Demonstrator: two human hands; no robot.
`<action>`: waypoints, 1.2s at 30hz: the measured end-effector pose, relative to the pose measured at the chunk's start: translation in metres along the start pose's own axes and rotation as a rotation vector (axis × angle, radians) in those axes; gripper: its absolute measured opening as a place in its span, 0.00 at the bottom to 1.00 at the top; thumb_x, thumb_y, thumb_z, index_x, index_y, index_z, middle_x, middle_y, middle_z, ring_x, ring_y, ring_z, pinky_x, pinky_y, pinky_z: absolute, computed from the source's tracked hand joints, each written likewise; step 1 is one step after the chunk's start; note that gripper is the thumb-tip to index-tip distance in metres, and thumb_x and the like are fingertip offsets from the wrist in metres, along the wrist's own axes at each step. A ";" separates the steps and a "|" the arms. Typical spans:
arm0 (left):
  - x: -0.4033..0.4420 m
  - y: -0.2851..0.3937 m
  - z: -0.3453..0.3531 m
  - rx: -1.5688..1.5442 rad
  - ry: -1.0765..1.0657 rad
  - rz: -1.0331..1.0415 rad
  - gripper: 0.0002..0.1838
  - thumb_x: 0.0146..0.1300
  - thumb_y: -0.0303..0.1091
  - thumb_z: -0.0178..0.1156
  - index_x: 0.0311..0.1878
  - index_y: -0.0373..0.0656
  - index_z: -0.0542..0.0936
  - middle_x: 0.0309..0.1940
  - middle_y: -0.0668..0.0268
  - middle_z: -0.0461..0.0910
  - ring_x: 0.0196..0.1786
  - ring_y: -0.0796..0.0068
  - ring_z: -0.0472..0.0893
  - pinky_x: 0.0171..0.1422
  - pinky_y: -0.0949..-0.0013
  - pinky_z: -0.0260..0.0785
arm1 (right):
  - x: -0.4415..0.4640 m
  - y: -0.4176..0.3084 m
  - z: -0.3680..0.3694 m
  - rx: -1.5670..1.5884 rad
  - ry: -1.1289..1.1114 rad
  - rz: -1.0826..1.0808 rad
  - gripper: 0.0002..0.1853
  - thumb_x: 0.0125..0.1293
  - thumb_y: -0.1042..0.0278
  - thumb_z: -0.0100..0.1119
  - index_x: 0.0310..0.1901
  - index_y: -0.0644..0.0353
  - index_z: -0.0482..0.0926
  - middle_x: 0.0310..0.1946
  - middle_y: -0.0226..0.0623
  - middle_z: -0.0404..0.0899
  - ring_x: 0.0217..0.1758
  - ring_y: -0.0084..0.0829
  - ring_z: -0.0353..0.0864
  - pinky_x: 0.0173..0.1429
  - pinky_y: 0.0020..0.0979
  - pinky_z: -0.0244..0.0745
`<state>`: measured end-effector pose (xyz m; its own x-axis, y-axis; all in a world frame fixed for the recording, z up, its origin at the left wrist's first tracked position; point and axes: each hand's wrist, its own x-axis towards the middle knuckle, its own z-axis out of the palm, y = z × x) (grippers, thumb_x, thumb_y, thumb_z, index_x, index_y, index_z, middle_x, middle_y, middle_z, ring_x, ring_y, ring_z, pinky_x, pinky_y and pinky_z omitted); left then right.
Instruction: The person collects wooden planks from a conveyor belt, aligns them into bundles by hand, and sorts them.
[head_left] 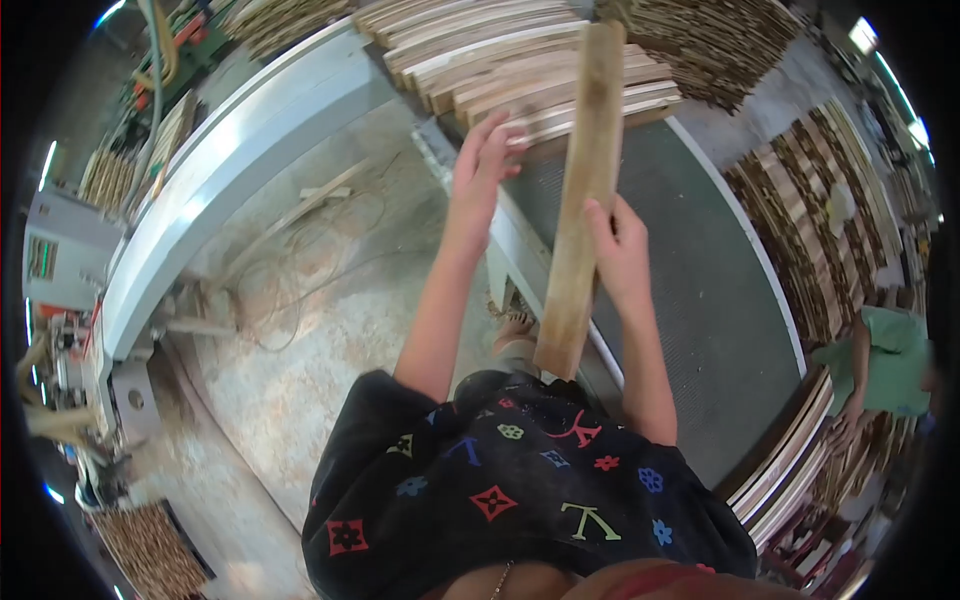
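Note:
A long, flat wooden board (585, 200) is tilted upright in front of my body, its lower end near my shirt. My right hand (622, 250) grips its right edge around the middle, with the thumb on the face towards me. My left hand (486, 160) is raised to the left of the board, apart from it, with fingers spread and slightly bent. Just beyond my left hand lies a stack of wooden boards (500, 75) on the far end of the dark belt surface (690, 290).
A curved grey machine rail (230, 150) runs along the left. Piled wood (815, 220) stands at the right, where a person in a green shirt (895, 360) has a hand by more boards (785, 480). Loose sticks (300, 215) lie on the dusty floor (290, 390).

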<state>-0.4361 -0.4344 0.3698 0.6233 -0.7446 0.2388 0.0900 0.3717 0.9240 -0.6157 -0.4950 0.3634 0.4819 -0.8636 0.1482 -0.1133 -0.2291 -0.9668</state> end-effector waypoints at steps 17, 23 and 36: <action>0.010 -0.080 -0.191 0.232 0.515 -0.195 0.26 0.78 0.48 0.43 0.66 0.36 0.70 0.54 0.57 0.78 0.56 0.66 0.77 0.60 0.62 0.66 | 0.230 0.019 -0.100 -1.323 -0.674 -0.794 0.15 0.62 0.62 0.63 0.50 0.50 0.77 0.44 0.24 0.79 0.54 0.32 0.79 0.49 0.31 0.82; 0.030 -0.118 -0.217 0.385 0.628 -0.191 0.23 0.79 0.47 0.44 0.61 0.38 0.76 0.47 0.62 0.82 0.52 0.71 0.79 0.57 0.62 0.67 | 0.225 0.095 -0.079 -1.300 -0.111 -0.524 0.45 0.60 0.50 0.69 0.75 0.57 0.59 0.73 0.46 0.61 0.75 0.48 0.61 0.77 0.45 0.57; -0.095 -0.304 -0.297 0.182 0.476 -1.141 0.29 0.74 0.56 0.47 0.70 0.51 0.68 0.60 0.60 0.79 0.58 0.62 0.79 0.61 0.53 0.67 | 0.164 0.110 0.049 -0.544 0.291 0.155 0.32 0.71 0.45 0.54 0.65 0.65 0.74 0.74 0.57 0.58 0.80 0.58 0.47 0.80 0.57 0.35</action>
<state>-0.2922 -0.3126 -0.0227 0.4827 -0.3031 -0.8217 0.6784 -0.4640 0.5697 -0.5072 -0.6396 0.2712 0.1769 -0.9743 0.1394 -0.6250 -0.2206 -0.7488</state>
